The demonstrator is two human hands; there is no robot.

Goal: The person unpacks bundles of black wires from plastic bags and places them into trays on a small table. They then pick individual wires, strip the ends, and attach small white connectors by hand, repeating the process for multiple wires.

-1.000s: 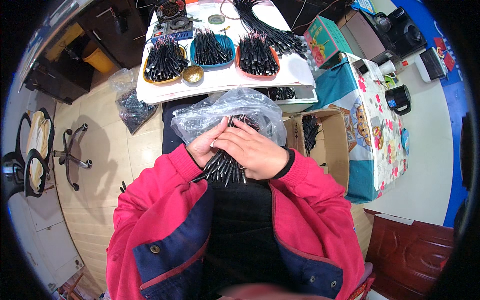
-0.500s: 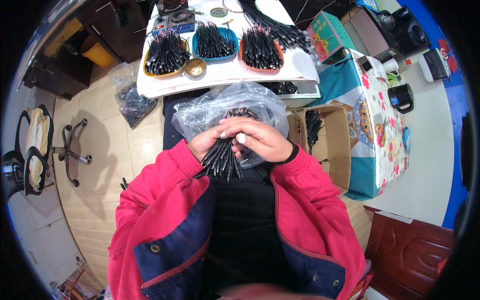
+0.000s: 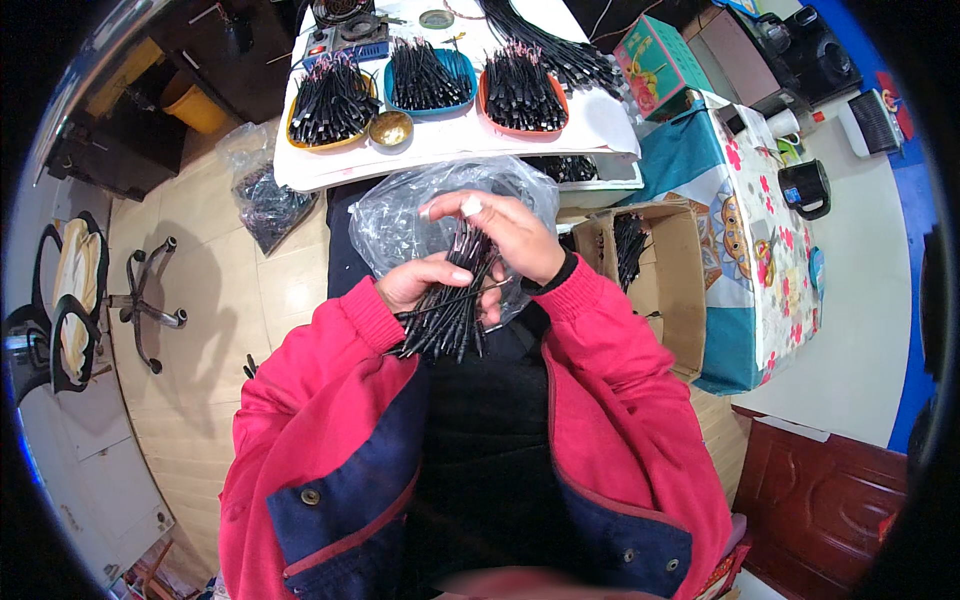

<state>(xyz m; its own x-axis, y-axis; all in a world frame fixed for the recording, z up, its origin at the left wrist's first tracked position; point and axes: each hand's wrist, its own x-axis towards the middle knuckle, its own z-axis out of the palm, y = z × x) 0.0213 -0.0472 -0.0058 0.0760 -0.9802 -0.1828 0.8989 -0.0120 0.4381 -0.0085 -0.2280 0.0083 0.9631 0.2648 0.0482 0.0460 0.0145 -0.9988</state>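
Note:
A bundle of short black cables [image 3: 445, 322] with pinkish wire ends at the top lies in my left hand [image 3: 418, 283]. The thumb crosses over the bundle and fingertips show on its far side, so this hand is closed round it. My right hand [image 3: 515, 238] arches over the upper ends with its fingers stretched out and apart; a white wrap covers one fingertip. One cable sticks out sideways to the right across the bundle. Beneath and beyond the hands spreads a clear plastic bag [image 3: 385, 215].
On the white table [image 3: 440, 150] stand a yellow, a blue and a red tray of black cables, with a small brass-coloured bowl [image 3: 391, 128] before them. A cardboard box [image 3: 680, 290] with cables stands to the right. Another bag of cables [image 3: 268, 205] lies on the floor at left.
My right hand has lifted and tilted up off the bundle, uncovering its wire ends. My left thumb now shows lying across the cables, and one cable sticks out sideways.

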